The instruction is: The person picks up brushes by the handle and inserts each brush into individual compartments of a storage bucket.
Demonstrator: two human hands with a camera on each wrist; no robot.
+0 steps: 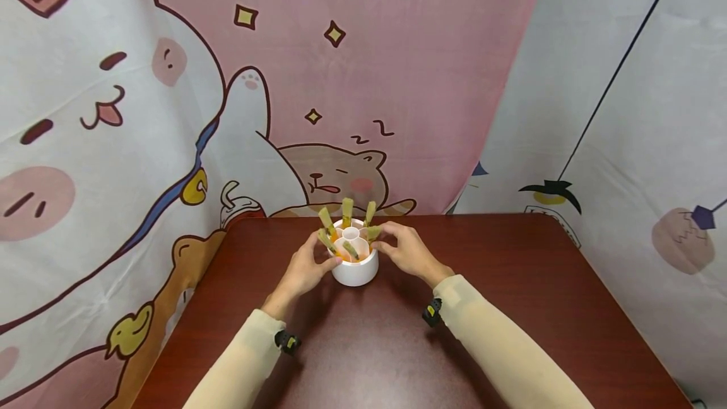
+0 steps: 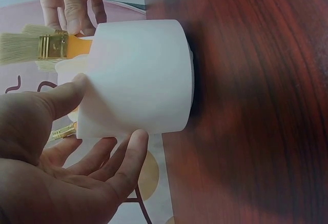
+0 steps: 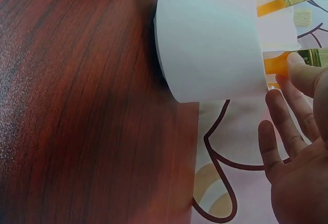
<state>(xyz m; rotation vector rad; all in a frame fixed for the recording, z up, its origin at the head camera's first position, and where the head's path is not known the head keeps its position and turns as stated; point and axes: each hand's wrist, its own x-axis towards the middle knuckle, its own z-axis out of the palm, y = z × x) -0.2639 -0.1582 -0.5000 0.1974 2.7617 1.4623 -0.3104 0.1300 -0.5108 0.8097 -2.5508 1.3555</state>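
Observation:
A round white organizer with several compartments stands on the table and holds several paintbrushes with orange handles, gold ferrules and pale bristles turned up. My left hand grips its left side, thumb at the near rim and fingers along the outer wall, as the left wrist view shows. On the opposite side, my right hand pinches the orange handle of one paintbrush just under the ferrule. That brush's lower end is hidden inside the organizer. The other fingers of this hand spread beside the rim in the right wrist view.
The dark red-brown wooden table extends to both sides and toward me. Behind it hangs a pink and white cloth with cartoon cats. A black device is strapped at each wrist.

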